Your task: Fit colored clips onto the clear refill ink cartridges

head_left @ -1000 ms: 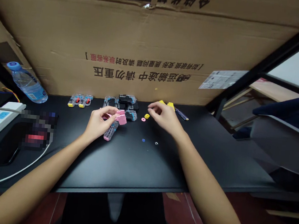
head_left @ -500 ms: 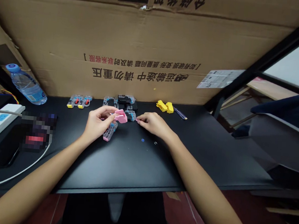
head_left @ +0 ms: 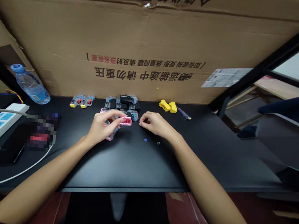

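Observation:
My left hand [head_left: 102, 126] pinches a small hollow pink plastic piece [head_left: 127, 121] between thumb and fingers, its open side facing me. Below that hand, partly hidden, lies a clear plastic part with a pink end [head_left: 112, 133]. My right hand [head_left: 152, 123] is closed in a pinch just above the table; whatever is in its fingertips cannot be made out. Between and behind the hands sit several clear, black and blue toy-like plastic assemblies [head_left: 125, 104]. A small blue disc [head_left: 145, 140] and a tiny pale curved bit [head_left: 158, 143] lie in front of my right hand.
Two clear parts with yellow ends [head_left: 82, 101] stand at back left, yellow pieces [head_left: 168, 106] and a dark pen-like tool [head_left: 184, 113] at back right. A water bottle [head_left: 32, 85], power strip [head_left: 1, 126] and phone [head_left: 8, 146] are leftward. Cardboard [head_left: 146, 37] walls the back.
My left hand has turned the pink piece so its hollow side shows. The small pink bit seen at my right fingertips is no longer visible. The whole view has shifted slightly.

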A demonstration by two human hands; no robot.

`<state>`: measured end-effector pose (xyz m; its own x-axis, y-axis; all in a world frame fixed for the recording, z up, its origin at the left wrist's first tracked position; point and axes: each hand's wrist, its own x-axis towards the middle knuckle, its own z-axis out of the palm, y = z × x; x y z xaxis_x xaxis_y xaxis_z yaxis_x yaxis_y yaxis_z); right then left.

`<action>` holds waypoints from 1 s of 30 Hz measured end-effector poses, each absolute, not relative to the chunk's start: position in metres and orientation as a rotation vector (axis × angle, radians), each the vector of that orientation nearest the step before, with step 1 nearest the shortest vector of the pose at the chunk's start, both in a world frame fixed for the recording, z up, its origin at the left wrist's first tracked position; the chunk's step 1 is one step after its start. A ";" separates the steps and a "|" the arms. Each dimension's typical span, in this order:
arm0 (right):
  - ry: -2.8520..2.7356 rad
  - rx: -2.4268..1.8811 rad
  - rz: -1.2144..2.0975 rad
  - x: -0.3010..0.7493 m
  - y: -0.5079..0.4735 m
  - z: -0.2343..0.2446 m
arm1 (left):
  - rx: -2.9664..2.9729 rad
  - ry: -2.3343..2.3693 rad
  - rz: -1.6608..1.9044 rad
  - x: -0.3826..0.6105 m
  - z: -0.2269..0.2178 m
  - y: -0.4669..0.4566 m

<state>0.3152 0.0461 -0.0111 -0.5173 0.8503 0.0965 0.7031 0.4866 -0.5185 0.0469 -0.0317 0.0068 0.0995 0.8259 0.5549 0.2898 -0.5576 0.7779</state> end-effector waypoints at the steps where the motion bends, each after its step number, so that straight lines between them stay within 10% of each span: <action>1: -2.381 -1.305 0.621 0.315 0.046 -0.011 | 1.907 1.087 1.471 0.047 0.007 -0.031; 30: -2.516 -1.281 0.428 0.318 0.044 -0.008 | 2.045 1.137 1.306 0.043 0.007 -0.026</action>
